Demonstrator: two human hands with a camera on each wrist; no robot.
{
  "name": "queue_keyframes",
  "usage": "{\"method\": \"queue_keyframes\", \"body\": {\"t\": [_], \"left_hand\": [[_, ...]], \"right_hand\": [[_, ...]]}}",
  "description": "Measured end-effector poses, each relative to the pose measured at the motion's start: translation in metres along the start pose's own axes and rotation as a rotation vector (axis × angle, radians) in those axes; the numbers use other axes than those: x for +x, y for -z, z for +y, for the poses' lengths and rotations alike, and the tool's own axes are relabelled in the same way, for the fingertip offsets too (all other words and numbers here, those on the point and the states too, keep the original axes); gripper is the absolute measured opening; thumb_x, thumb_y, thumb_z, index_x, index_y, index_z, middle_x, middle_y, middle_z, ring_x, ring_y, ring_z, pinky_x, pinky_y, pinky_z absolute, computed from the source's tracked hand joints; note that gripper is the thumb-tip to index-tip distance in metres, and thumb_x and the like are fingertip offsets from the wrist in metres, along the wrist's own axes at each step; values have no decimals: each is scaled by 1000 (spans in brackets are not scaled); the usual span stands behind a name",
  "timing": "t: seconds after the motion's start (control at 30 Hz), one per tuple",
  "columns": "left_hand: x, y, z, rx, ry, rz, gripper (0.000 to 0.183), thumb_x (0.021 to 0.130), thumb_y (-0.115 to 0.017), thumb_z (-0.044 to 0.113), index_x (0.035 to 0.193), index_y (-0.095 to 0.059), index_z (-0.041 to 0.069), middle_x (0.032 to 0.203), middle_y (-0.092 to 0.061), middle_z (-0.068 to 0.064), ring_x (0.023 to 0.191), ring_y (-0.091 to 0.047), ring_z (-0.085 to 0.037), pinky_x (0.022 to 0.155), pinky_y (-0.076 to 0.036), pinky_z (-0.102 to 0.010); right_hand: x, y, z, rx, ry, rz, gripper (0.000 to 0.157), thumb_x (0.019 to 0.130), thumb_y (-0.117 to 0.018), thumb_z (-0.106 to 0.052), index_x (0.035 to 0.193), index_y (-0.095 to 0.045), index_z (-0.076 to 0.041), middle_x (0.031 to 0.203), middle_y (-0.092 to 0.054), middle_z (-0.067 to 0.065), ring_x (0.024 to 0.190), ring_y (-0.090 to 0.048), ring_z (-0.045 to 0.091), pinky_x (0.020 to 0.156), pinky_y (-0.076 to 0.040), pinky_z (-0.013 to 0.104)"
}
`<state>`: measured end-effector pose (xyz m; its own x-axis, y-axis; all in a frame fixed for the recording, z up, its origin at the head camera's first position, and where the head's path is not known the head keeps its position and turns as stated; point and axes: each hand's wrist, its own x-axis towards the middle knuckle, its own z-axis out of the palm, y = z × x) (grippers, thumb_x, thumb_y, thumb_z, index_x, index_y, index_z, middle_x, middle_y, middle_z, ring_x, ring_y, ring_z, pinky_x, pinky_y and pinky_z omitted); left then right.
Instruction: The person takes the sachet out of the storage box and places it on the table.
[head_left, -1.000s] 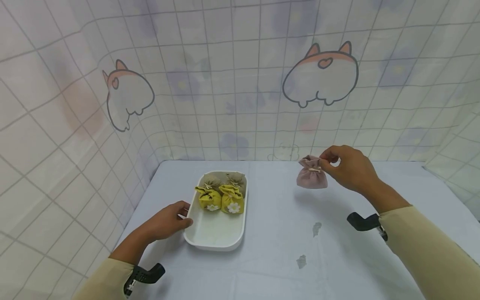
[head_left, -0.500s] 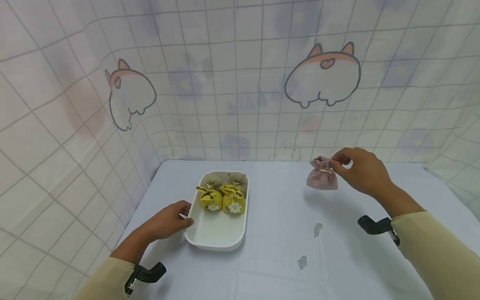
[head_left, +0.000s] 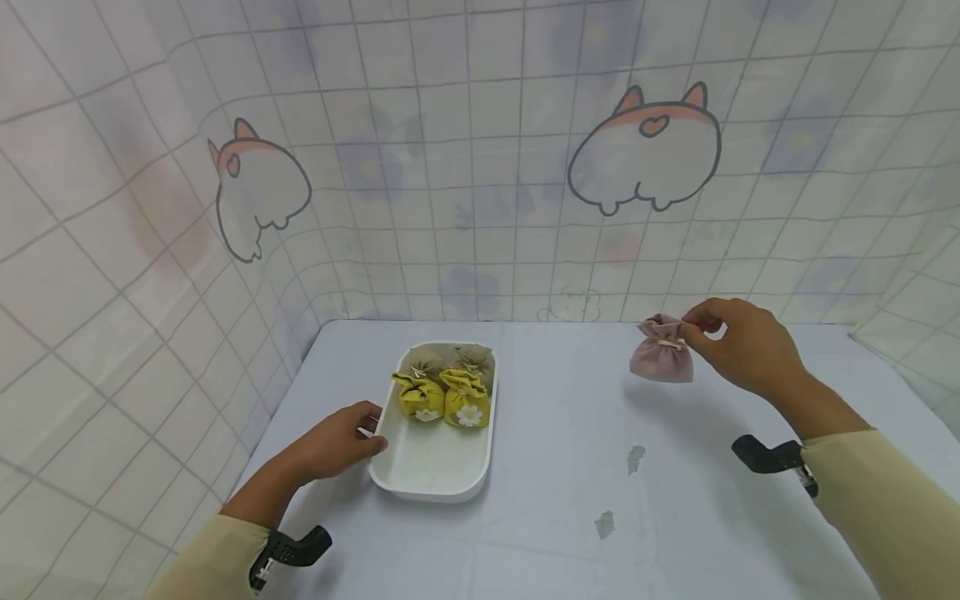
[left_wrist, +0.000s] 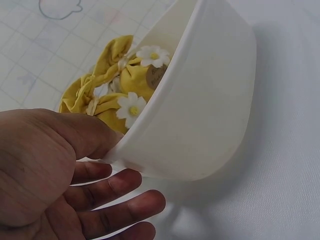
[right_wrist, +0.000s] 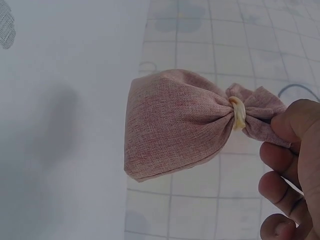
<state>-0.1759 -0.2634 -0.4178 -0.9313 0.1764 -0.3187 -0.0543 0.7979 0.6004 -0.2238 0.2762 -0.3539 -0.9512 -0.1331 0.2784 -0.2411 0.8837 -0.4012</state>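
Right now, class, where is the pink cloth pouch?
In the head view, the pink cloth pouch hangs from the right hand, right of the white plastic tray.

Pink cloth pouch (head_left: 662,362), tied neck, pinched aloft by right hand (head_left: 746,346), white tray (head_left: 429,462), rim gripped by left hand (head_left: 341,443)

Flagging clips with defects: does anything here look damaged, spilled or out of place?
Yes: two ragged grey patches break up the plain white tablecloth, right of the white rectangular plastic tray; holes or marks, I cannot tell.
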Motion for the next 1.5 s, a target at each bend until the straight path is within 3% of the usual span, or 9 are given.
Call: {"method": "queue_keyframes", "body": {"t": [0.47, 1.5], "left_hand": [[0, -1, 1, -7, 19, 2, 47, 95, -73, 19, 136, -56, 2, 127, -63, -13, 113, -63, -29, 86, -56, -45], [0, -2, -1, -18, 23, 3, 49, 95, -73, 20, 137, -55, 2, 127, -63, -12, 112, -63, -28, 87, -56, -46]], "right_hand": [[-4, -1, 9, 5, -51, -35, 28, 102, -63, -33, 113, -72, -8, 107, -67, 16, 94, -58, 36, 63, -47, 43], [-16, -12, 38, 11, -79, -39, 26, 102, -62, -32, 109, -72, -9, 106, -69, 15, 97, -60, 37, 65, -44, 44]]}}
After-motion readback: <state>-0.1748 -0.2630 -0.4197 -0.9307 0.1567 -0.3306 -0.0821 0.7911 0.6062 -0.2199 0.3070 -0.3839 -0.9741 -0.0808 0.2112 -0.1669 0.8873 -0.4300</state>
